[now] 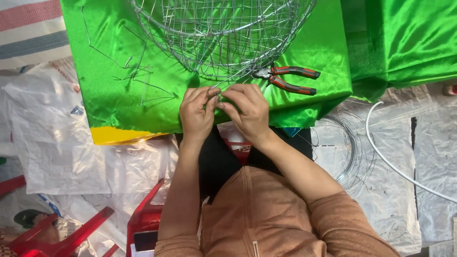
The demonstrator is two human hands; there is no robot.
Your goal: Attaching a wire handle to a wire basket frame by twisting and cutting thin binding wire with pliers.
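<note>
Two bare hands, the left hand [197, 112] and the right hand [246, 110], met at the near edge of the bench draped in glossy green satin cloth [114, 95], fingertips pinched together on a thin silvery wire [214, 88]. Just beyond them stood the round, open-mesh wire basket frame [219, 33]. Red-and-grey-handled pliers [288, 78] lay close to the right hand, loose bent wire pieces [143, 81] to the left.
</note>
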